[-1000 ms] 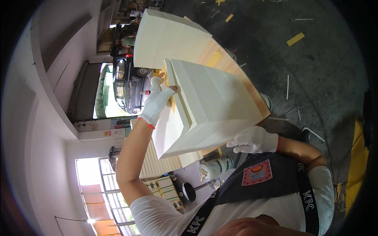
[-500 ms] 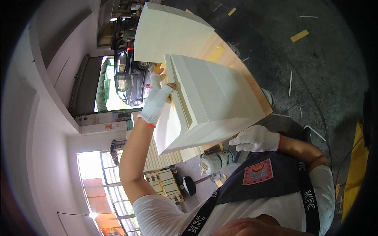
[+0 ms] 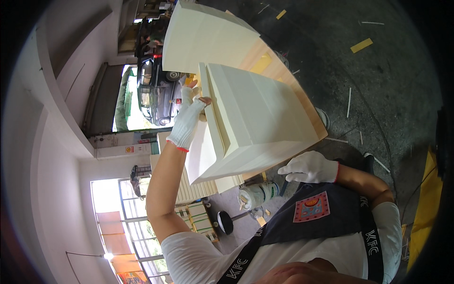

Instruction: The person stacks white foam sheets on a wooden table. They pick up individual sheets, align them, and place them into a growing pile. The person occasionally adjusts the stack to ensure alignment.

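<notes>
- Stack (image 3: pixel 265 106) of pale cream layers sits in front of the person, on a light wooden base (image 3: pixel 284 73), with a second pale stack (image 3: pixel 208 40) just beyond it.
- Left hand (image 3: pixel 187 118), in a white glove with bare fingertips, bends around the edge of the upper layers (image 3: pixel 201 150): thumb at the side by a narrow gap, other fingers over the face. It looks like a pinch, spread only to that thickness; how firmly it presses, I cannot tell.
- Right hand (image 3: pixel 312 167), gloved, hangs near the stack's close corner, fingers loosely bent, with nothing seen in it.
- Handling, as I judge it: the layers look stiff and flat — the whole pile probably heavy, one layer much lighter. Smooth faces may slide on each other, and crisp corners could chip or dent.
- Best hold: the long edge beside the gap, where a thumb can get in; the near corner would suit the other palm — support there should limit twisting.
</notes>
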The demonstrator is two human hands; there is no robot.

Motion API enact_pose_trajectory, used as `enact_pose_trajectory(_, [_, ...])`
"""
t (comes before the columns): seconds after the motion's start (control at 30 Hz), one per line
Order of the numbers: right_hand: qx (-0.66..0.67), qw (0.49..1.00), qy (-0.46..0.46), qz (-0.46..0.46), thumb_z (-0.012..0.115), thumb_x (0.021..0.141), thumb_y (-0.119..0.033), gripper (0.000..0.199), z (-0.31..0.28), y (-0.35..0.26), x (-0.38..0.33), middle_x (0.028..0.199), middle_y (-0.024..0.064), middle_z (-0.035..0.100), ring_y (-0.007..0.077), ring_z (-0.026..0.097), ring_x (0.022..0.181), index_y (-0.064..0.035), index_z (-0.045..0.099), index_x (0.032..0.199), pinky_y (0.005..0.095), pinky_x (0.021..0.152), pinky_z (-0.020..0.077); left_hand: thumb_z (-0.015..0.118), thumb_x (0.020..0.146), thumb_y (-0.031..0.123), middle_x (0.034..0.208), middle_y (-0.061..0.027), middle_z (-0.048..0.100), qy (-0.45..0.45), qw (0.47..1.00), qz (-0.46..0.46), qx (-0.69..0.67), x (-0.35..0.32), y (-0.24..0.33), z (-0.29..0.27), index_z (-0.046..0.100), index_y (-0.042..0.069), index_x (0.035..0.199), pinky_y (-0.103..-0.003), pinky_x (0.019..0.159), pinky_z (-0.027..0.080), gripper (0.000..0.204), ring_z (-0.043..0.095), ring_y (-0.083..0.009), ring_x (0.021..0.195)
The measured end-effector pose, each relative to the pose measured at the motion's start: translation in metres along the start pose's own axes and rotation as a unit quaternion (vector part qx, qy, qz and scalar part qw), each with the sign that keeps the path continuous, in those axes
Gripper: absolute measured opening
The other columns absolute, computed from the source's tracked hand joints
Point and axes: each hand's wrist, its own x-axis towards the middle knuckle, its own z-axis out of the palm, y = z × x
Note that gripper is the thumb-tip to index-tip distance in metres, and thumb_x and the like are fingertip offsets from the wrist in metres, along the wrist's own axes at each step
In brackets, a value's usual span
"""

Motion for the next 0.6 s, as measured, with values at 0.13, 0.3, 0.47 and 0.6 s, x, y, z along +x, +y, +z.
enact_pose_trajectory(0.13, [-0.002,1.000,-0.005,0.005,0.073,0.089,-0.025,0.030,0.0011,0.0018,-0.0013,0.092,0.0055,0.072,0.0248,0.070,0.085,-0.0144,0.071,0.117,0.0367,0.075,0.0559,0.056,0.091,0.011,0.112,-0.0105,0.060,0.014,1.000,0.020,-0.007,0.0017,-0.0044,0.0015,0.026,0.015,0.149,-0.029,0.069,0.052,0.066,0.064,-0.0165,0.086])
enact_pose_trajectory(0.3, [-0.006,1.000,0.001,-0.001,0.072,0.089,-0.026,0.030,0.0034,0.0025,-0.0019,0.092,0.0056,0.072,0.0250,0.070,0.085,-0.0144,0.071,0.117,0.0369,0.074,0.0558,0.056,0.090,0.010,0.106,-0.0082,0.062,-0.005,1.000,0.017,-0.012,0.0039,-0.0076,-0.0034,0.027,0.016,0.149,-0.030,0.074,0.053,0.066,0.063,-0.0155,0.091])
enact_pose_trajectory(0.47, [0.000,1.000,0.002,0.002,0.072,0.089,-0.025,0.030,0.0026,0.0021,-0.0023,0.092,0.0055,0.072,0.0244,0.070,0.084,-0.0141,0.071,0.117,0.0364,0.073,0.0556,0.059,0.088,0.010,0.120,-0.0121,0.056,0.021,1.000,0.023,0.001,0.0018,-0.0032,0.0023,0.029,0.014,0.148,-0.030,0.075,0.053,0.066,0.063,-0.0161,0.094])
enact_pose_trajectory(0.6, [0.000,1.000,-0.002,0.001,0.072,0.089,-0.025,0.030,0.0021,0.0012,-0.0028,0.091,0.0051,0.072,0.0240,0.070,0.083,-0.0137,0.071,0.116,0.0362,0.072,0.0555,0.061,0.087,0.010,0.134,-0.0165,0.047,0.030,0.998,0.048,0.012,0.0060,-0.0105,-0.0008,0.031,0.013,0.147,-0.032,0.075,0.053,0.068,0.063,-0.0192,0.095])
